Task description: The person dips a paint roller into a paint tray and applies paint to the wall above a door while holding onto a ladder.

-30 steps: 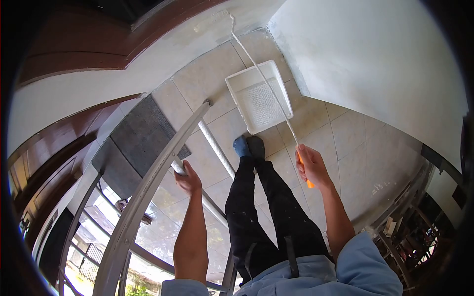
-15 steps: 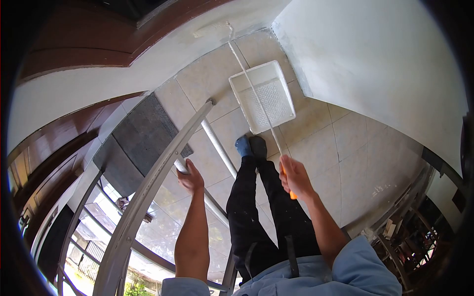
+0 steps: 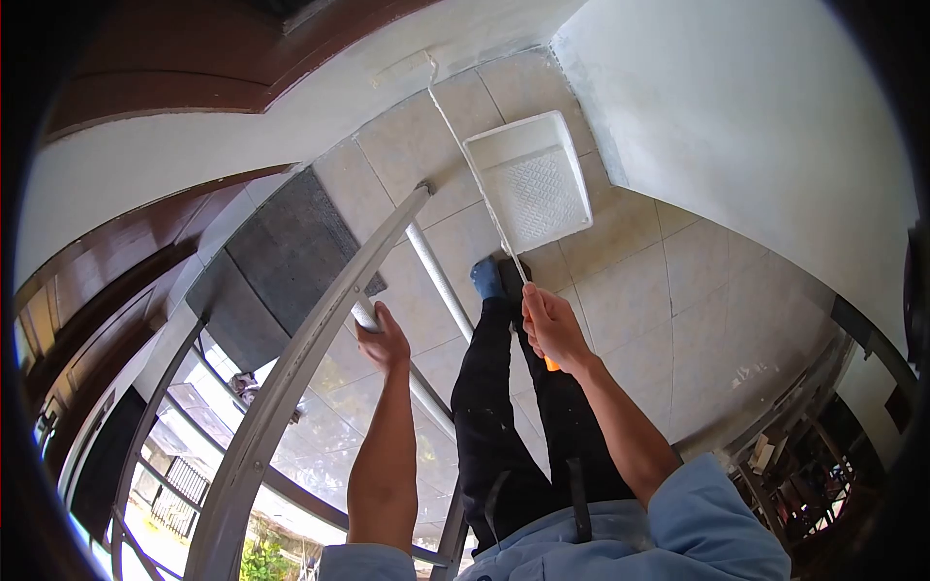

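My right hand (image 3: 552, 324) is closed around the orange handle of a long, thin-rodded paint roller (image 3: 468, 160). The rod reaches away across the floor, and its paint-whitened far end meets the low part of the white wall, over a rough patch. A white paint tray (image 3: 579, 184) with a ribbed, paint-coated bottom lies on the tiles just right of the rod. On the left, my left hand (image 3: 385, 339) grips a rung of a metal ladder (image 3: 320, 329). My feet stand between the ladder and the tray.
A dark grey mat (image 3: 291, 247) lies on the tiled floor (image 3: 620, 290) beyond the ladder. White walls (image 3: 736, 126) meet at the far corner. Brown wooden door frames (image 3: 145, 232) run along the left. Cluttered items (image 3: 794, 455) stand at the lower right.
My right hand and the paint roller have moved left, so the rod now passes along the tray's left side instead of across it. My left hand stays on the ladder rung.
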{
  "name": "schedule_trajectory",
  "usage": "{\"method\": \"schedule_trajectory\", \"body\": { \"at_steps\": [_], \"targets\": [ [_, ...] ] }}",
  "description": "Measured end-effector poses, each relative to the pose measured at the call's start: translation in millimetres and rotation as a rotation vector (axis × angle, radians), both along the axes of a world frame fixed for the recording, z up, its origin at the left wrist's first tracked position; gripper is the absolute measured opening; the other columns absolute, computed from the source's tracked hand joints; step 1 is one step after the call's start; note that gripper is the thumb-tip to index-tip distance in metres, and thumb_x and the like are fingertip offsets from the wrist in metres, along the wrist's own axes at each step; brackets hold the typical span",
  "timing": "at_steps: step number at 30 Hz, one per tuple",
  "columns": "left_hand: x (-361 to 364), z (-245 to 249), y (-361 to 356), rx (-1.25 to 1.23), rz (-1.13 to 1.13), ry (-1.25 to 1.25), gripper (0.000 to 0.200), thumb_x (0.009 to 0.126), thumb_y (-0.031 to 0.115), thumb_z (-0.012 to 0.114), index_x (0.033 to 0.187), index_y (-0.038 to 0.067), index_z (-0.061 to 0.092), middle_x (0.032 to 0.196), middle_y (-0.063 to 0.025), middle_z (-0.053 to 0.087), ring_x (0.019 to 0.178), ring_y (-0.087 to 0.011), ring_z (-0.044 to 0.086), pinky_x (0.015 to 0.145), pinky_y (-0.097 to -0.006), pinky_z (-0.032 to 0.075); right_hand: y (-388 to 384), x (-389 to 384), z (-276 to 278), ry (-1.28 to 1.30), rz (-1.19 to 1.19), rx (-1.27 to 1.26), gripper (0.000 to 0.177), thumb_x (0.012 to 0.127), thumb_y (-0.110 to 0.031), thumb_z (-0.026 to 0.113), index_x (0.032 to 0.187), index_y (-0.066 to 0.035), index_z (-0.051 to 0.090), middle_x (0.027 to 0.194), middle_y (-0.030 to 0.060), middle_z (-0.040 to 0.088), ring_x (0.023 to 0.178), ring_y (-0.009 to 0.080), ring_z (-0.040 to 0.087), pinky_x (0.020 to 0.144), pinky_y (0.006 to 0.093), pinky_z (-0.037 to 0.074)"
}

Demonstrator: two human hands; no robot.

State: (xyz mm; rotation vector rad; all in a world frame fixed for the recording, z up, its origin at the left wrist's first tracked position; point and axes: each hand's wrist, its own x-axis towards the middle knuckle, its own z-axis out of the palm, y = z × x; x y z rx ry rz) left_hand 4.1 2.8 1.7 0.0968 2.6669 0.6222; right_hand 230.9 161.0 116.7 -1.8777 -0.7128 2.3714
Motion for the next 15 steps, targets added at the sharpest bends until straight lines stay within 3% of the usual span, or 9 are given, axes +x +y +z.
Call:
{"method": "schedule_trajectory", "body": {
  "at_steps": [8, 15],
  "targets": [
    [-1, 4, 2, -0.037, 0.013, -0.052, 0.049, 0.089, 0.040, 0.066, 0.107, -0.005, 0.065, 0.089, -0.0211, 0.071, 0.082, -0.0387, 0.069, 0.069, -0.0474, 0.053, -25, 9, 40, 0.052, -0.017, 0.052, 0.042, 0.105, -0.043, 0.042, 0.076, -0.012, 0.042, 0.053, -0.0059, 0.031, 0.039, 0.0029, 0.030, 0.035, 0.0232, 0.028],
    [0, -7, -6, 0.006, -0.042, 0.051, 0.045, 0.090, 0.037, 0.066, 0.103, -0.006, 0.065, 0.089, -0.0224, 0.070, 0.080, -0.0397, 0.068, 0.069, -0.0476, 0.052, -14, -14, -55, 0.002, -0.022, 0.035, 0.045, 0.103, -0.050, 0.043, 0.075, -0.014, 0.040, 0.052, -0.0061, 0.032, 0.038, 0.0037, 0.029, 0.035, 0.0233, 0.028]
  ]
}}
